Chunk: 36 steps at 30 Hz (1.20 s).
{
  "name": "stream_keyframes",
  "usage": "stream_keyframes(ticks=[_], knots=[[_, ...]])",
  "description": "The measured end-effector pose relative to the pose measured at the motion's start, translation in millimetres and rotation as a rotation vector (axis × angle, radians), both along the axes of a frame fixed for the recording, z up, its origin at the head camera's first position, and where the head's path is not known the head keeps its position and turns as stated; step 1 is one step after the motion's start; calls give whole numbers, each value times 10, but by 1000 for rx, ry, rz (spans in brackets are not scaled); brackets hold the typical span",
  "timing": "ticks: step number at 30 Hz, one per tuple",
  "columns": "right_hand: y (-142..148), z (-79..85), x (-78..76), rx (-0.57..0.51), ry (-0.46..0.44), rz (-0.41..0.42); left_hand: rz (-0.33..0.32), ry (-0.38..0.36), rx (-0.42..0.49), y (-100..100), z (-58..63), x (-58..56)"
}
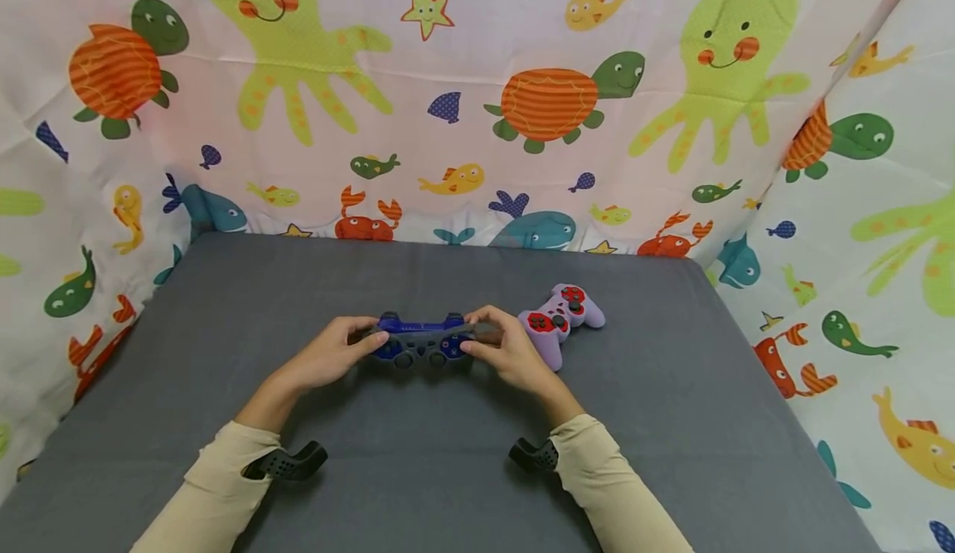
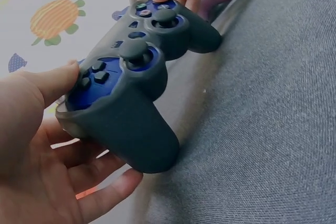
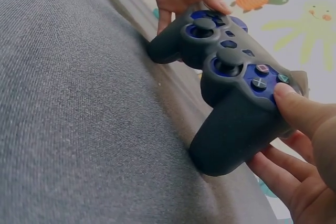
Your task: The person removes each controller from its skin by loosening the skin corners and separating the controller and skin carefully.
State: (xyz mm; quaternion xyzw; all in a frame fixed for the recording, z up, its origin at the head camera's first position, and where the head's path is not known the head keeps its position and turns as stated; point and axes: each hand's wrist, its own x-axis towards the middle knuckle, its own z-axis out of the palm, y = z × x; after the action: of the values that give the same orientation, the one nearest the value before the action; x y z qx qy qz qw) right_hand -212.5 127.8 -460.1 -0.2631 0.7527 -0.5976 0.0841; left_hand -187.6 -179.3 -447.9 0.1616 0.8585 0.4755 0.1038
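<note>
A blue game controller (image 1: 390,323) with a dark grey rubbery cover (image 2: 126,129) around its grips is held between both hands over the grey table. My left hand (image 1: 332,352) pinches its left end, thumb on top beside the direction pad and fingers underneath. At the other end my right hand (image 1: 518,358) grips it, the thumb (image 3: 294,100) near the face buttons and the fingers below. Blue shows along the top edge in the head view and through the cover's openings in both wrist views. The rear side of the controller is hidden.
A lilac controller (image 1: 548,350) with red button areas lies on the table just right of my right hand. The grey table (image 1: 418,487) is bordered by a cloth (image 1: 462,55) printed with sea animals at the back and sides. Dark wrist mounts (image 1: 287,463) sit on both sleeves.
</note>
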Motion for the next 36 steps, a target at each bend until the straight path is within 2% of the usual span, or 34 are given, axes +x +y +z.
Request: stream_keyframes(ticks=[9, 17, 23, 25, 31, 36], knots=[[-41, -21, 11, -35, 1, -26, 32, 31, 11, -25, -41, -14], [-108, -86, 31, -54, 25, -134, 105, 91, 107, -28, -57, -19], [-152, -106, 46, -120, 27, -189, 84, 103, 149, -50, -42, -18], [-142, -109, 43, -100, 23, -176, 76, 101, 137, -54, -50, -20], [-85, -121, 41, 77, 43, -127, 76, 79, 50, -30, -71, -10], [-105, -102, 50, 80, 53, -130, 125, 102, 19, -25, -61, -5]])
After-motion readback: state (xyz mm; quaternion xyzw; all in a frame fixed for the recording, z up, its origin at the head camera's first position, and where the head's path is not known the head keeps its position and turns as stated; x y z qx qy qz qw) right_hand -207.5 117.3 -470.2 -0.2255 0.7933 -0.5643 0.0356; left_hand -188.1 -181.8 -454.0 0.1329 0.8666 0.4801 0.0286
